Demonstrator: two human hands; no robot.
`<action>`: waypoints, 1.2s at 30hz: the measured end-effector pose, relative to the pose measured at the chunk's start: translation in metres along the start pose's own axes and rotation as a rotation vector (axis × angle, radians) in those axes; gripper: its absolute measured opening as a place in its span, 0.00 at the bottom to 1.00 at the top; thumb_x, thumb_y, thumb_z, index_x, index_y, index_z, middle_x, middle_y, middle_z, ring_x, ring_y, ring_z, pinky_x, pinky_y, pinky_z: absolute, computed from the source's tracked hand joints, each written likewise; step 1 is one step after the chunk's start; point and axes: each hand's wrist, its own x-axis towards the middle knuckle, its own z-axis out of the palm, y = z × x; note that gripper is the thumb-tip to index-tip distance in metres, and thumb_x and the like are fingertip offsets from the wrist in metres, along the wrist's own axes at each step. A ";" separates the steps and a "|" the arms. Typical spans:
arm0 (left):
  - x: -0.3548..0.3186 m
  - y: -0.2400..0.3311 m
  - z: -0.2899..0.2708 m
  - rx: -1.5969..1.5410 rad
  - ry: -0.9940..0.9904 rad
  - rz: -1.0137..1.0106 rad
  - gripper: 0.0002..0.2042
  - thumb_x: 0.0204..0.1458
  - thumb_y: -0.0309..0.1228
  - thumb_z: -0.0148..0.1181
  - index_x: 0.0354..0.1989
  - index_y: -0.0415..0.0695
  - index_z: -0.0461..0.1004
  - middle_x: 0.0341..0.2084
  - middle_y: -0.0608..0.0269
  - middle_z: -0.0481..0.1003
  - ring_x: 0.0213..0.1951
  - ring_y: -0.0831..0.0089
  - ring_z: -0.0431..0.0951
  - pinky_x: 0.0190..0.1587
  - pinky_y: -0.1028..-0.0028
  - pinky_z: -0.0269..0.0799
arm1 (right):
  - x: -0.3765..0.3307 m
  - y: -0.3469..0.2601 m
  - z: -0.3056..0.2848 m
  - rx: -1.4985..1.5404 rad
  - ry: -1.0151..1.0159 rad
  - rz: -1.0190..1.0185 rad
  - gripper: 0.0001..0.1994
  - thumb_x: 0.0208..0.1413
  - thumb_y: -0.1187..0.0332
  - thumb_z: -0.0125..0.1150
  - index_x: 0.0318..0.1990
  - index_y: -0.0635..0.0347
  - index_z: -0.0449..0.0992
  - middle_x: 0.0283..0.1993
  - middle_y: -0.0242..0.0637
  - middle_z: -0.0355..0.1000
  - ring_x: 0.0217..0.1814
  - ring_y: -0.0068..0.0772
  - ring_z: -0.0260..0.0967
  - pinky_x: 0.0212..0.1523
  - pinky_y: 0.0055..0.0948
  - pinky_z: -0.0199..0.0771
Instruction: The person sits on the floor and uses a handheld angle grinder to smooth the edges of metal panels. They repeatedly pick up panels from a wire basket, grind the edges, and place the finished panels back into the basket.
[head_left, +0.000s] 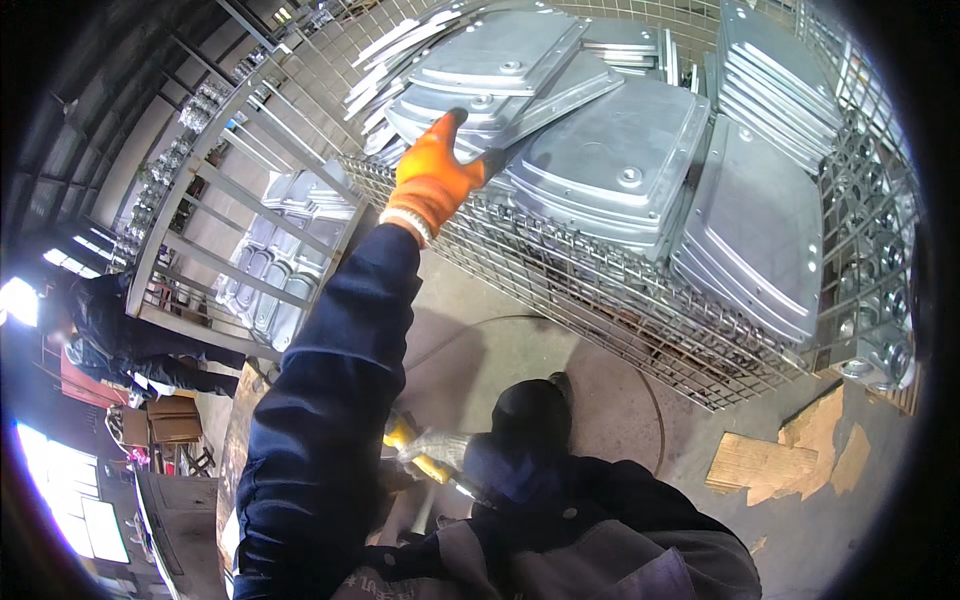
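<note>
Nearest to me is my own dark jacket and my blue left sleeve (pixel 330 400), which runs from the lower edge up toward the far side. Beyond it stands the biggest thing here, a wire mesh crate (pixel 620 300) filling the far right of the scene, heaped with grey pressed metal plates (pixel 620 160). They lie in slanted stacks, some flat, some on edge at the right. To the left of the crate a grey metal rack (pixel 250 170) of bars leans, with more moulded grey panels (pixel 270 270) behind it. The concrete floor (pixel 520 350) spreads under me, with torn cardboard scraps (pixel 790 460) lying near right. At far left a person in dark clothes (pixel 130 340) bends over beside a brown box (pixel 172 420).

My left hand (pixel 435 175), in an orange glove, reaches over the crate's near rim; its grip is open, fingers stretched, resting on the edge of a plate in the left stack. My right hand (pixel 440 448), in a pale grey glove, is low and near me, its grip closed around a yellow-handled tool (pixel 415 450).
</note>
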 end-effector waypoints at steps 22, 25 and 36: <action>0.159 0.008 0.106 0.604 0.041 0.205 0.31 0.44 0.52 0.63 0.55 0.48 0.68 0.50 0.58 0.73 0.52 0.58 0.74 0.50 0.57 0.69 | -0.021 -0.067 -0.049 -0.034 0.148 -0.062 0.11 0.48 0.63 0.68 0.30 0.61 0.77 0.23 0.33 0.73 0.21 0.25 0.69 0.24 0.25 0.68; 0.153 0.010 0.096 0.642 -0.098 0.208 0.31 0.45 0.51 0.60 0.56 0.46 0.68 0.50 0.55 0.74 0.50 0.57 0.76 0.47 0.60 0.73 | -0.029 -0.068 -0.046 -0.038 0.165 -0.080 0.11 0.48 0.62 0.68 0.30 0.61 0.77 0.23 0.32 0.73 0.22 0.25 0.69 0.25 0.25 0.68; 0.013 0.038 0.057 0.534 0.013 0.400 0.30 0.33 0.45 0.67 0.49 0.48 0.70 0.44 0.57 0.75 0.38 0.59 0.80 0.38 0.58 0.74 | -0.013 -0.044 -0.054 0.055 0.227 0.002 0.11 0.44 0.64 0.70 0.29 0.60 0.77 0.21 0.34 0.71 0.19 0.27 0.67 0.21 0.26 0.66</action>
